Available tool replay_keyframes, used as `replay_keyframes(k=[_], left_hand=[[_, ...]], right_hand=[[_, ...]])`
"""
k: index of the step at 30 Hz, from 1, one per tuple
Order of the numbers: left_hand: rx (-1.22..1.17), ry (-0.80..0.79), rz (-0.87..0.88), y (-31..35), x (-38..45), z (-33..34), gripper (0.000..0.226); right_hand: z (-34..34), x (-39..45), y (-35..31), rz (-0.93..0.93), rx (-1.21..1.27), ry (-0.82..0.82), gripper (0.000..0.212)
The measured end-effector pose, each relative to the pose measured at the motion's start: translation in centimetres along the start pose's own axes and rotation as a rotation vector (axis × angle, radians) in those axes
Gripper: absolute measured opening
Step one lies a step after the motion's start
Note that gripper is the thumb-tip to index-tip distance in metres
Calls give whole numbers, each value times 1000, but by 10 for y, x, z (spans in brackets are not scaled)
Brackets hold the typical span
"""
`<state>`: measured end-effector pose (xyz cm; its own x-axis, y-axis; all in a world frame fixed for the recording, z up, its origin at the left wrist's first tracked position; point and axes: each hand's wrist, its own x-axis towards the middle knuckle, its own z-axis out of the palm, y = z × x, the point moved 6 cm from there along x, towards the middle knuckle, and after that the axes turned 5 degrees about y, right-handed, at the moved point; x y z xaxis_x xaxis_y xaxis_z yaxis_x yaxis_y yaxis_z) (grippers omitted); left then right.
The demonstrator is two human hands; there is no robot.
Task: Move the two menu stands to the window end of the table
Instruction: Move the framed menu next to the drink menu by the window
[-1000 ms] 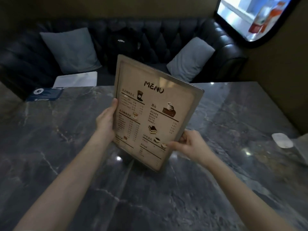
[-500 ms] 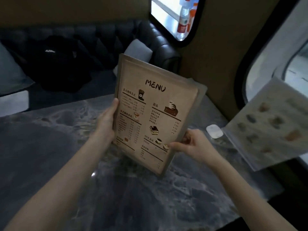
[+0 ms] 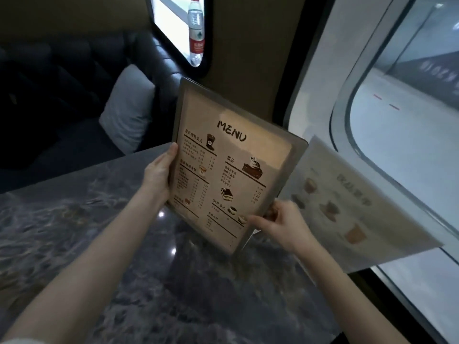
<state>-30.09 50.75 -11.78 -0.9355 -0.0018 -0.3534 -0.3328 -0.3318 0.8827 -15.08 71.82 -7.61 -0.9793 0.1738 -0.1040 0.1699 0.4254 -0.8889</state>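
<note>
Head view, near to far. Two bare forearms reach forward over a dark marble table (image 3: pixel 173 294). The right hand (image 3: pixel 283 224) pinches the lower right corner of the menu stand (image 3: pixel 231 167) — thumb on the printed face, remaining fingers curled behind the edge. The left hand (image 3: pixel 159 172) grips the stand's left edge, thumb along the front margin, other fingers hidden behind the panel. The stand is held tilted, its top leaning away and to the left, printed side with the heading "MENU" toward the camera; whether its lowest corner touches the table cannot be told. Just beyond the right hand, a second menu stand (image 3: pixel 355 207) — paler, with cup pictures, blurred — stands at the table's right end beside the large window (image 3: pixel 397 120). Farther off, a grey cushion (image 3: pixel 126 108) rests on a dark tufted sofa (image 3: pixel 74 70), and a water bottle (image 3: pixel 196 28) stands in a small window opening
</note>
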Motion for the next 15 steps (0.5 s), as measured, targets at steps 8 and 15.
replay_keyframes(k=[8, 15], left_hand=[[21, -153, 66, -5, 67, 70, 51], [57, -189, 73, -10, 106, 92, 39]], right_hand=[[-18, 48, 40, 74, 95, 139, 22], [-10, 77, 66, 63, 230, 185, 25]])
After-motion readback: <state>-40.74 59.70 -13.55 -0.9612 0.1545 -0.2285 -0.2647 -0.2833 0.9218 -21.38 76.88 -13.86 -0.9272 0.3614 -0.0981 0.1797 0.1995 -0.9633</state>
